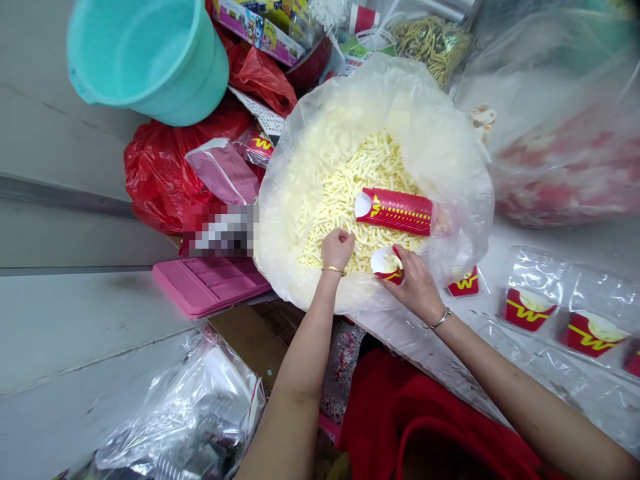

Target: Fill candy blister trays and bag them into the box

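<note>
A large clear plastic bag (280, 200) lies opened out, full of pale yellow sticks (345, 173) shaped like French fries. Over the near part of this pile, my left hand (337, 249) is closed, fingers curled down; whatever they hold is hidden. My right hand (415, 277) grips a small red and white fry carton (387, 272) at the bag's near edge, its mouth turned up, with some pale pieces showing inside. Just beyond both hands, a nested stack of red fry cartons (400, 212) with yellow marks lies on its side upon the sticks.
On the right, flat clear packets with red cartons (531, 310) line the white table (505, 233), below a big bag of red and white pieces (575, 173). A turquoise bucket (150, 60), red plastic bags (165, 173) and a pink tray (210, 283) stand left.
</note>
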A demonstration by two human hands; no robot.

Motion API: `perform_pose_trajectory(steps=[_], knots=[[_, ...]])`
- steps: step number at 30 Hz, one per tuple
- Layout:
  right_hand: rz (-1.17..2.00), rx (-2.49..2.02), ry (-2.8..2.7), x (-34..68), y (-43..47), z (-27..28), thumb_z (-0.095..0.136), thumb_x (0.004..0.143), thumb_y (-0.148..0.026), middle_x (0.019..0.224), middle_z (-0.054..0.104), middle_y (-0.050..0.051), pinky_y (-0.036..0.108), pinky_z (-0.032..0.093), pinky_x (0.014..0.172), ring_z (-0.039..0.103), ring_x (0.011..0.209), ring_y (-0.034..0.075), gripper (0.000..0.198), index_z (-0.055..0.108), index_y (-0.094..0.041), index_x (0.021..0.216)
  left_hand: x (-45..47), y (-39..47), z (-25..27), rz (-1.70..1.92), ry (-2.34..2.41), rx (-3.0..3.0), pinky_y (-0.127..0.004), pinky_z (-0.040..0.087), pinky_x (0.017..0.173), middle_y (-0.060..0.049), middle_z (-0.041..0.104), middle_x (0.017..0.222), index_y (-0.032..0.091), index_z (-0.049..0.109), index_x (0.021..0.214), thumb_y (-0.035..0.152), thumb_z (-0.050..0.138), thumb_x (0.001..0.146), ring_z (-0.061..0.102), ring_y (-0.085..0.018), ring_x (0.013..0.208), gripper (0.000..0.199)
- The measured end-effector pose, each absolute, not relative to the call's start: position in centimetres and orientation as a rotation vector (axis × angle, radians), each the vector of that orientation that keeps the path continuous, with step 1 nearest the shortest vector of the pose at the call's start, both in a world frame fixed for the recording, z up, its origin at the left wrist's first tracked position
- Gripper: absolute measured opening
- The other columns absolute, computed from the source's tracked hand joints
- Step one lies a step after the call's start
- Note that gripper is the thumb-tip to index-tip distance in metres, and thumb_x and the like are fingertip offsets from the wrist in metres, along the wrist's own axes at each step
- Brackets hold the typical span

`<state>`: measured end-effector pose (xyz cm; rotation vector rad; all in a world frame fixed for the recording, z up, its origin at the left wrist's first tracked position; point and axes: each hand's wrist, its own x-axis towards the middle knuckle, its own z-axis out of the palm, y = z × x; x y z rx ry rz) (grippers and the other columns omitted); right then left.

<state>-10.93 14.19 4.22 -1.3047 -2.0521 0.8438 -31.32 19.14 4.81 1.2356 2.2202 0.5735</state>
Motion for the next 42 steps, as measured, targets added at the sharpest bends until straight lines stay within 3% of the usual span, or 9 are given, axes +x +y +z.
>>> perform_pose_trajectory(steps=[7, 12, 16, 19, 24, 28, 35, 39, 42], knots=[[0.843, -1.327, -2.072, -10.9, 13.9, 4.5, 0.063, 0.084, -0.044, 0.123, 0.053, 0.017, 0.047, 0.045, 0.096, 0.049, 0.113, 0.031, 0.069, 0.034, -0.013, 0.139, -31.0, 19.7, 6.3, 0.688, 2.226, 1.194, -0.024, 0.033, 0.059, 0.004, 0.046, 0.056, 0.019, 0.047, 0.058, 0.020, 0.058, 0.070, 0.044, -0.012, 0.058, 0.017], [0.839, -1.288, -2.080, -11.7, 14.2, 5.2, 0.065, 0.082, -0.040, 0.123, 0.052, 0.016, 0.048, 0.045, 0.096, 0.049, 0.112, 0.031, 0.071, 0.033, -0.014, 0.139, -31.2, 17.2, 11.0, 0.720, 1.770, 1.134, -0.023, 0.036, 0.056, 0.004, 0.047, 0.059, 0.017, 0.052, 0.065, 0.026, 0.062, 0.074, 0.044, -0.010, 0.056, 0.015], [0.811, -1.241, -2.073, -12.4, 14.2, 6.6, 0.064, 0.081, -0.026, 0.124, 0.052, 0.016, 0.047, 0.045, 0.096, 0.049, 0.111, 0.030, 0.068, 0.031, -0.013, 0.140, -28.2, 14.2, 14.8, 0.497, 1.612, 1.649, -0.031, 0.043, 0.077, -0.004, 0.062, 0.091, 0.019, 0.063, 0.101, 0.034, 0.067, 0.077, 0.057, -0.017, 0.085, 0.029], [0.759, -1.239, -2.018, -11.9, 14.0, 8.1, 0.057, 0.082, -0.017, 0.121, 0.053, 0.016, 0.046, 0.046, 0.094, 0.050, 0.109, 0.029, 0.061, 0.034, -0.013, 0.138, -25.0, 12.1, 16.1, 0.429, 1.746, 1.897, -0.036, 0.039, 0.085, -0.006, 0.061, 0.105, 0.023, 0.061, 0.108, 0.036, 0.059, 0.086, 0.055, -0.021, 0.100, 0.026], [0.659, -1.234, -1.987, -9.1, 13.3, 10.5, 0.051, 0.086, -0.018, 0.118, 0.055, 0.014, 0.048, 0.045, 0.092, 0.051, 0.107, 0.030, 0.056, 0.034, -0.016, 0.139, -20.6, 11.1, 16.0, 0.663, 1.921, 1.784, -0.035, 0.036, 0.086, -0.001, 0.063, 0.096, 0.022, 0.062, 0.089, 0.030, 0.050, 0.091, 0.058, -0.017, 0.094, 0.014], [0.663, -1.322, -1.966, -5.4, 12.3, 11.4, 0.055, 0.085, -0.022, 0.121, 0.054, 0.015, 0.049, 0.045, 0.093, 0.050, 0.110, 0.031, 0.060, 0.033, -0.019, 0.140, -17.1, 11.6, 15.8, 0.763, 1.934, 1.664, -0.034, 0.036, 0.089, -0.001, 0.065, 0.093, 0.021, 0.056, 0.100, 0.024, 0.053, 0.088, 0.061, -0.015, 0.083, 0.013], [0.600, -1.609, -1.704, 4.4, 9.6, 11.1, 0.051, 0.089, -0.024, 0.117, 0.056, 0.014, 0.049, 0.045, 0.093, 0.052, 0.106, 0.029, 0.051, 0.037, -0.019, 0.138, -7.7, 11.3, 15.0, 0.543, 1.466, 2.153, -0.039, 0.031, 0.095, -0.006, 0.063, 0.116, 0.025, 0.057, 0.115, 0.029, 0.055, 0.085, 0.055, -0.022, 0.111, 0.031], [0.535, -1.780, -1.513, 12.0, 7.5, 10.1, 0.054, 0.087, -0.026, 0.118, 0.057, 0.013, 0.048, 0.044, 0.097, 0.051, 0.110, 0.028, 0.052, 0.038, -0.018, 0.136, 0.7, 12.1, 13.0, 0.507, 1.302, 2.141, -0.039, 0.033, 0.091, -0.004, 0.067, 0.102, 0.024, 0.060, 0.100, 0.029, 0.048, 0.090, 0.061, -0.020, 0.097, 0.016], [0.450, -1.898, -1.360, 18.3, 5.3, 8.8, 0.056, 0.086, -0.027, 0.123, 0.055, 0.014, 0.047, 0.043, 0.099, 0.049, 0.115, 0.028, 0.055, 0.038, -0.017, 0.137, 8.3, 12.2, 11.3, 0.456, 1.188, 2.133, -0.040, 0.036, 0.087, -0.003, 0.068, 0.096, 0.022, 0.057, 0.103, 0.026, 0.047, 0.090, 0.062, -0.020, 0.087, 0.017]])
